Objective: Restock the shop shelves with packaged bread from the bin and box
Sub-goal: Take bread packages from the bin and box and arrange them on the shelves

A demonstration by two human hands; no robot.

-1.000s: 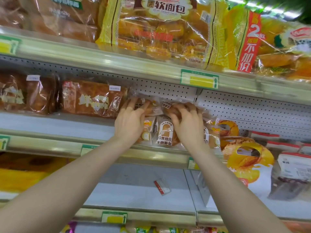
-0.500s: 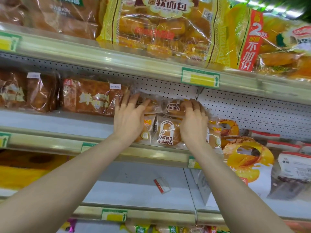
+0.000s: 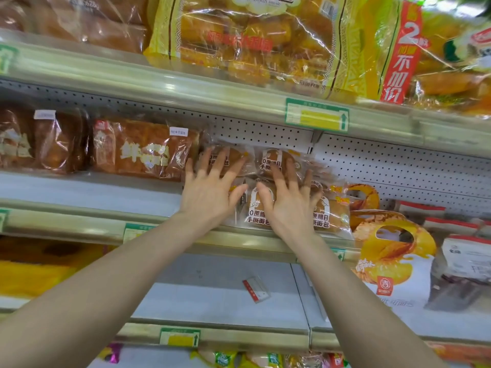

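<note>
Two hands, left hand (image 3: 210,192) and right hand (image 3: 289,208), lie flat with fingers spread on the bread packs (image 3: 259,212) under them; light, squashy, slippery bags, I think, so hold the sides softly.

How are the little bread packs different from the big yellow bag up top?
The little bread packs are small, clear and piled on the middle shelf; the big yellow bag is larger, yellow-edged, on the top shelf. The left hand and right hand touch the packs, not the bag. Both hold bread.
</note>
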